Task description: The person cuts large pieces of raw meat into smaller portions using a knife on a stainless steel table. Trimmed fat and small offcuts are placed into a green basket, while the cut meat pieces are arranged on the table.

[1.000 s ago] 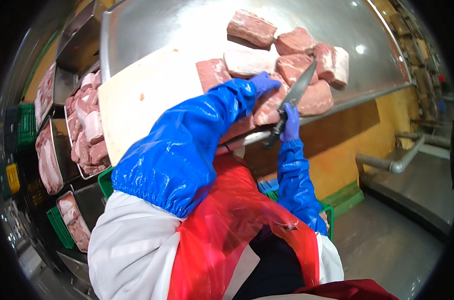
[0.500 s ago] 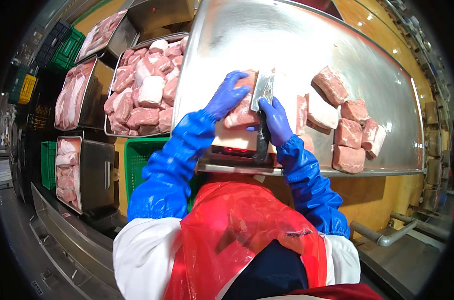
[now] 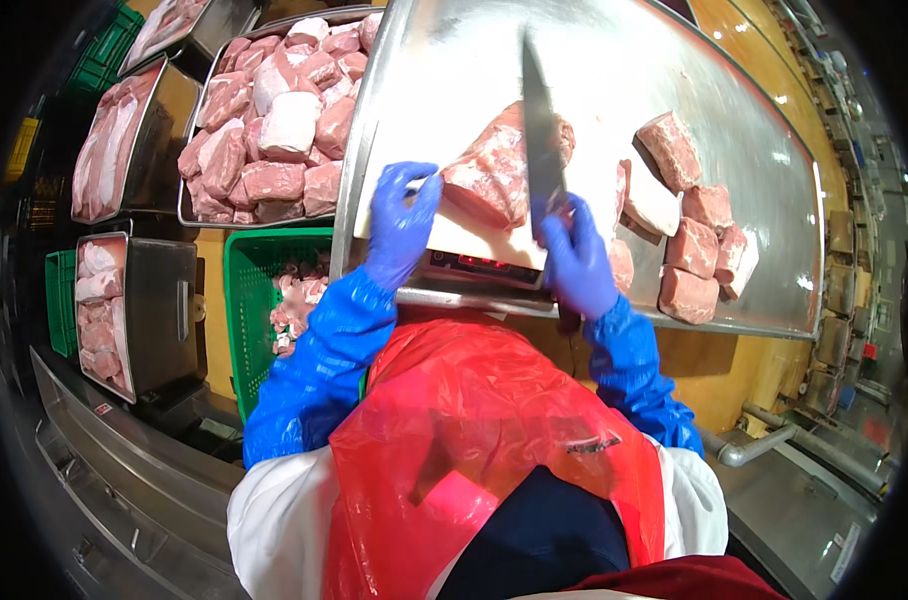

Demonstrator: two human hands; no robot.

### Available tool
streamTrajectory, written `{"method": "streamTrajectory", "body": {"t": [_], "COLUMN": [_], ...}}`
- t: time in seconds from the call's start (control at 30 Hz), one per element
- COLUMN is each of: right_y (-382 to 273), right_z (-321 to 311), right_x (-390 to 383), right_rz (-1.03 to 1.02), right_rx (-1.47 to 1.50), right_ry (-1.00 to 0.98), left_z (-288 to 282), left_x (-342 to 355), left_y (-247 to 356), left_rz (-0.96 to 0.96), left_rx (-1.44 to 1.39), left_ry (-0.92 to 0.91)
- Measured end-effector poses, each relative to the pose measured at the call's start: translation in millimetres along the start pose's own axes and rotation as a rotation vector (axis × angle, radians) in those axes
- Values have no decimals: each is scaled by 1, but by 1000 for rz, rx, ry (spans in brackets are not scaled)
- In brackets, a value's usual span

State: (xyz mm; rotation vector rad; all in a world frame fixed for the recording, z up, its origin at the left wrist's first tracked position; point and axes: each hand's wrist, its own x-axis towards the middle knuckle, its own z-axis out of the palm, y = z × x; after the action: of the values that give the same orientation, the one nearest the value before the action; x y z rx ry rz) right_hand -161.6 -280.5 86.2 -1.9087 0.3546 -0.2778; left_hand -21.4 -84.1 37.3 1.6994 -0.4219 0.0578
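Note:
A large piece of raw meat (image 3: 489,175) lies on a white surface at the middle of the metal table. My right hand (image 3: 582,265), in a purple-blue glove, is closed round the handle of a long knife (image 3: 542,130). Its blade points away from me and passes over the right part of the meat. Left of the meat and apart from it, my left hand (image 3: 399,225) has its fingers curled in a pinch. Whatever may be between those fingertips is hidden. A scale with a lit red display (image 3: 482,262) sits at the near side of the white surface.
Several cut meat blocks (image 3: 692,245) lie on the metal table (image 3: 774,230) at right. Beyond its left edge stands a metal tray (image 3: 186,205) heaped with meat blocks, and more meat-filled containers (image 3: 169,310). A green basket (image 3: 242,330) with meat scraps stands below the table edge.
My left hand has left the meat and drawn back left toward me, its fingers curling. The knife has swung to stand lengthwise over the meat, and my right hand has moved slightly nearer me.

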Motion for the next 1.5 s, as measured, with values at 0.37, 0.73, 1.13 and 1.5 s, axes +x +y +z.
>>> {"method": "streamTrajectory", "body": {"t": [0.37, 0.73, 1.13, 1.5], "right_y": [-24, -57, -59, -39], "right_z": [-46, 32, 68, -11], "right_x": [-89, -6, -36, 87], "right_rz": [147, -160, 166, -36], "right_rx": [-490, -139, -808, -371], "right_ry": [-580, -112, -445, -116], "left_z": [7, -1, -20, -167], "left_x": [-14, 10, 0, -108], "left_y": [-21, -22, -9, -65], "left_rz": [22, -330, -219, -112], "left_rx": [92, -277, -545, 572], "left_ry": [57, -60, -370, -169]}}
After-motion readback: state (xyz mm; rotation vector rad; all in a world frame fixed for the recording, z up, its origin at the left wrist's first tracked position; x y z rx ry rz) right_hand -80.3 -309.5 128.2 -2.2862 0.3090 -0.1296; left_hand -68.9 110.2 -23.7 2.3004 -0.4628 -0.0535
